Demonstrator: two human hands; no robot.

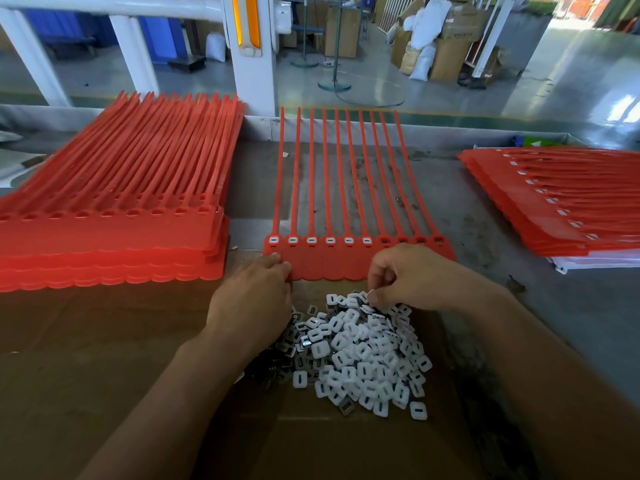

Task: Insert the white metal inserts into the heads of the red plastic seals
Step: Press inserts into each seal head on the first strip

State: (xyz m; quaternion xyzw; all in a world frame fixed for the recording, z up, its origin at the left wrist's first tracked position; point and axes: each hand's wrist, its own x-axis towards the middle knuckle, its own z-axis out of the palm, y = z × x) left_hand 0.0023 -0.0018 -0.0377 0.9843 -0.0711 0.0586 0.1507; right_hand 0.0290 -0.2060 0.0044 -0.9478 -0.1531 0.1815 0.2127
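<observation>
**Six heads filled, four bare**

A stack of red seals [114, 216] lies at the left. The left hand [252, 299], fingers nearly straight, presses the near left corner of the middle strip of seals [329, 265]. The right hand [412, 275] pinches one insert [372, 295] above the pile of inserts [363, 351] on the cardboard [104, 358]. Another stack [554, 209] lies at the right.

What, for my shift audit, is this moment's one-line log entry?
left hand touches seal strip | right hand pinches insert over pile | six heads filled, four empty
</observation>
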